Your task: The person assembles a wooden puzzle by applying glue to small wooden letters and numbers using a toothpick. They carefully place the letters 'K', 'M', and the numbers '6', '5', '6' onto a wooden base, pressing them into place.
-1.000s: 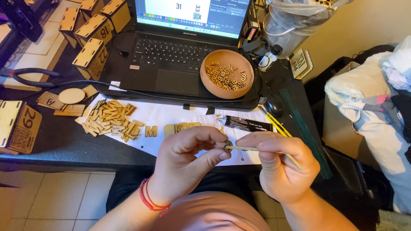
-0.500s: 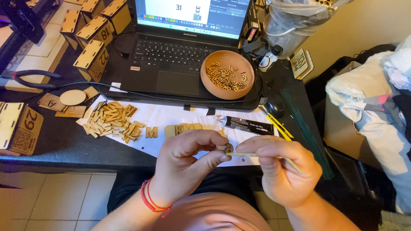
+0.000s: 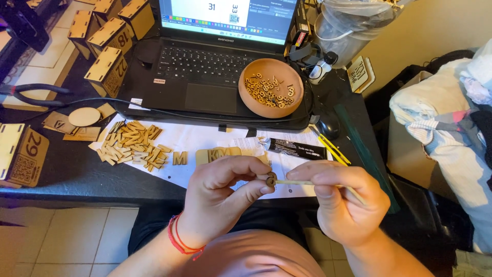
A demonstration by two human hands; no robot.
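The left hand (image 3: 218, 200) pinches a small wooden piece (image 3: 270, 180) between thumb and forefinger, the grip closed tight on it, held in the air just near of the tabletop (image 3: 77, 169) edge, over the person's lap. The right hand (image 3: 343, 202) has its fingers closed round a thin wooden stick (image 3: 307, 182), which lies almost level and points left, its tip touching the small piece. What the tip carries, if anything, is too small to tell.

The step in hand looks like fine work on that one piece with the stick's tip, dabbing or cleaning it; which of the two cannot be told. The next move would call for a steady left pinch and a light, exact touch from the right, since the piece is tiny and could slip or drop to the floor.

On the tabletop, a heap of flat wooden letters (image 3: 132, 145) lies on white paper (image 3: 205, 149) to the left, with a single letter and a joined pair just beside it. Farther off stands an open laptop (image 3: 205, 77), and a round clay-coloured bowl (image 3: 246, 102) of small wooden pieces rests on its right corner. Wooden boxes (image 3: 110, 64) with dark numerals stand far left, and another at the left edge. Pliers (image 3: 36, 92) lie far left, and a yellow-handled tool (image 3: 330, 149) lies right of the paper.
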